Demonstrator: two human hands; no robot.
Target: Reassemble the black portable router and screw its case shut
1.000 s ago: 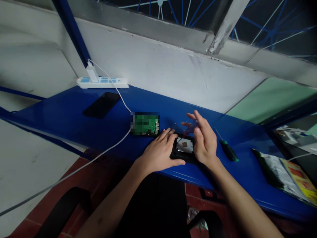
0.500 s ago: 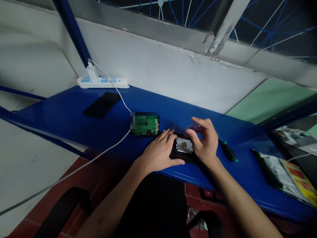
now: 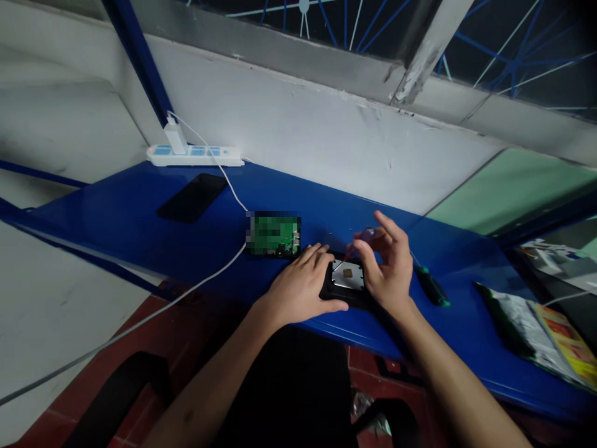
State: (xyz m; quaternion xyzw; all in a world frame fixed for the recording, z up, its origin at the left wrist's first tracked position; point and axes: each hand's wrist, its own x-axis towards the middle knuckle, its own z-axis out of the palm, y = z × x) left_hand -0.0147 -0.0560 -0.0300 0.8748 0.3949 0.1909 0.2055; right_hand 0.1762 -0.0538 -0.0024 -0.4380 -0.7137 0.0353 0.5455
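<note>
A black case [image 3: 347, 297] lies near the table's front edge, with a silver metal plate [image 3: 352, 282] inside it and a small brown square on the plate. My left hand [image 3: 298, 289] is closed on the case's left side, fingers over the far edge and thumb along the near one. Pinched in my right hand [image 3: 389, 267] is a small screwdriver with a clear purplish handle [image 3: 368, 233]. Its thin shaft slants down left to the plate's left edge; the exact tip contact is too small to make out. My right index finger is raised off the handle.
Left of the case sits a green circuit board [image 3: 277, 235], partly pixelated. A green-and-black screwdriver [image 3: 431, 286] lies at right, beyond it a foil packet [image 3: 532, 323]. A black phone [image 3: 192, 198], a white power strip [image 3: 200, 160] and a white cable [image 3: 186, 287] are at left.
My right index finger has lifted up and away, and more of the screwdriver's handle shows. My left hand and the case have stayed in place.
</note>
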